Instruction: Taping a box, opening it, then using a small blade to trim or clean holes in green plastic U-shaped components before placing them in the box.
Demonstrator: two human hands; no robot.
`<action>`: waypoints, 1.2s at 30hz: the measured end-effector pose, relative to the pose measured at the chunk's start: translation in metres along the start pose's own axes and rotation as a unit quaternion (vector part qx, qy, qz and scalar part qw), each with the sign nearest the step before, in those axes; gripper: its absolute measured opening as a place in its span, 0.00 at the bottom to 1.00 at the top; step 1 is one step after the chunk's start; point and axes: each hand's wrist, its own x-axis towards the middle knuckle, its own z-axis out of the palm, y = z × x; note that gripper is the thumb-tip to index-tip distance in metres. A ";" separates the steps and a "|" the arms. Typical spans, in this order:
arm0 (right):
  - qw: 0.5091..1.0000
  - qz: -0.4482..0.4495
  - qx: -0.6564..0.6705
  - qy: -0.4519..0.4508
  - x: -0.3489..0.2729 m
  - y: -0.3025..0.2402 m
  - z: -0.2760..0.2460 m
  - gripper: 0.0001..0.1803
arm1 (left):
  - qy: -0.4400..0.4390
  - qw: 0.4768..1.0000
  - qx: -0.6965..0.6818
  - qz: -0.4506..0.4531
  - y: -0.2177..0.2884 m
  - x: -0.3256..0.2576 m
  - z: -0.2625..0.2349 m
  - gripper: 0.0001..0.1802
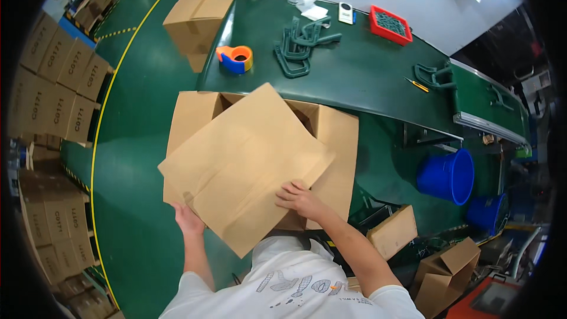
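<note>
A flat brown cardboard sheet [248, 165] lies tilted across an open cardboard box [338, 159], turned so its corners stick out past the box. My left hand [189, 220] grips the sheet's lower left edge, with some fingers hidden beneath it. On the lower right edge, my right hand [302, 201] holds the sheet with its fingers curled over the top face. Much of the box's opening is covered; dark gaps show along its far side. The box's flaps spread out to the left and right.
Beyond the box, a green worktable [366, 77] holds green plastic clamp-shaped parts [298, 44], a tape dispenser [236, 59], a red tray of small parts [390, 25] and a yellow cutter [417, 85]. Blue buckets [444, 177] stand right. Stacked cartons [56, 88] line the left.
</note>
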 end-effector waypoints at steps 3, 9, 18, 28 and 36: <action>0.998 -0.043 0.023 -0.046 0.027 0.021 0.013 0.27 | 0.058 0.977 0.185 0.087 -0.023 0.016 -0.072 0.20; 0.980 0.175 -0.055 -0.079 0.019 0.023 0.013 0.33 | 0.230 0.932 0.264 0.098 -0.097 0.042 -0.125 0.17; 0.890 0.452 0.012 0.058 -0.125 -0.001 0.036 0.27 | 0.279 0.935 0.204 0.085 -0.091 0.050 -0.125 0.13; 0.766 0.635 0.084 0.054 -0.209 -0.046 0.069 0.20 | 0.328 0.937 0.119 -0.014 -0.204 0.132 -0.154 0.19; 0.721 0.676 0.148 0.036 -0.200 -0.074 0.045 0.21 | 0.329 0.790 0.392 -0.338 -0.245 0.185 -0.171 0.20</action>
